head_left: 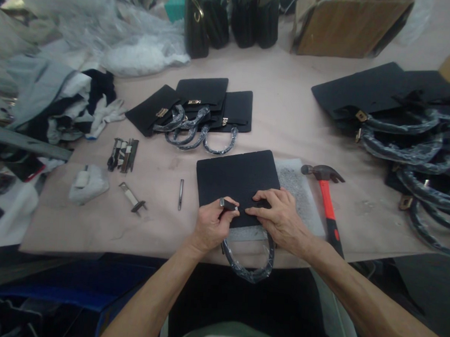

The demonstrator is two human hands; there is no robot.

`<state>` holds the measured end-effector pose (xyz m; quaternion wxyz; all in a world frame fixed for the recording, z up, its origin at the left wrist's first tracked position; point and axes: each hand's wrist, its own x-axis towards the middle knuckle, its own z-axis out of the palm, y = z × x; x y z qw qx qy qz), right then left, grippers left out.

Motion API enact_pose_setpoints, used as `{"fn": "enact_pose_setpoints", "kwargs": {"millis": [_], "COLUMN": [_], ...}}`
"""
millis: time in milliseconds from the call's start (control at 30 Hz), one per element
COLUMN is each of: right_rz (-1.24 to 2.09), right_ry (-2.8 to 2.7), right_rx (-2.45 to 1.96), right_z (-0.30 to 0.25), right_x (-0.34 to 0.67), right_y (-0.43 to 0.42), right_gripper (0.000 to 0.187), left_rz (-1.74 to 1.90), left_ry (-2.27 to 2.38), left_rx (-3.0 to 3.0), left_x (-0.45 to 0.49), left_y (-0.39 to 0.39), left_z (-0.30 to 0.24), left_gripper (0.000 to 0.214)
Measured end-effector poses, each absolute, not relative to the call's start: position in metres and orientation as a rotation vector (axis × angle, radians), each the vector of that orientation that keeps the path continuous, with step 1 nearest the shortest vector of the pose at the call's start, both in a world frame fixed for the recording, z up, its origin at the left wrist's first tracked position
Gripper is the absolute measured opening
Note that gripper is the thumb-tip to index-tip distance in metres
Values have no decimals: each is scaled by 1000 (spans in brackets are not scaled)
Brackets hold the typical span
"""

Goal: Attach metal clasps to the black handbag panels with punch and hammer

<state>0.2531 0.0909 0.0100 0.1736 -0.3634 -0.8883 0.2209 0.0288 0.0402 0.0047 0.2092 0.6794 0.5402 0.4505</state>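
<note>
A flat black bag panel (236,181) lies on a white foam pad (298,185) at the table's near edge, its plastic-wrapped handle (250,269) hanging over the edge. My left hand (211,225) is closed round a small dark metal punch (228,205), whose tip rests on the panel's near edge. My right hand (279,215) presses down on the panel just right of the punch, fingers curled and pinching at the edge.
A red-handled hammer (327,194) lies right of the pad. Loose punches (180,194), a metal tool (132,198) and a tool cluster (123,154) lie left. Finished black panels (209,107) sit behind, more panels with handles (404,132) at right, standing bags (233,18) at back.
</note>
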Motion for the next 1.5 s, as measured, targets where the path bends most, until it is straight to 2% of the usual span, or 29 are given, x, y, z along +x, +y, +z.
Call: {"fn": "enact_pose_setpoints", "kwargs": {"millis": [267,767,1100,1500], "right_rz": [577,703,700,689], "right_ry": [-2527,-2522,-2541,-2461], "right_rx": [-1057,-1137,-1033,-981], "right_z": [10,17,12,9], "right_x": [250,244,252,254], "right_y": [90,88,87,84], "right_gripper": [37,42,43,36], "left_rz": [1276,1237,1246,1170], "left_ry": [1472,1501,1556,1511], "left_rx": [1899,1840,1387,1565], "left_x": [29,31,39,45], "left_y": [39,40,45,51], "left_z": [1,4,30,22], "left_gripper": [8,9,7,6]}}
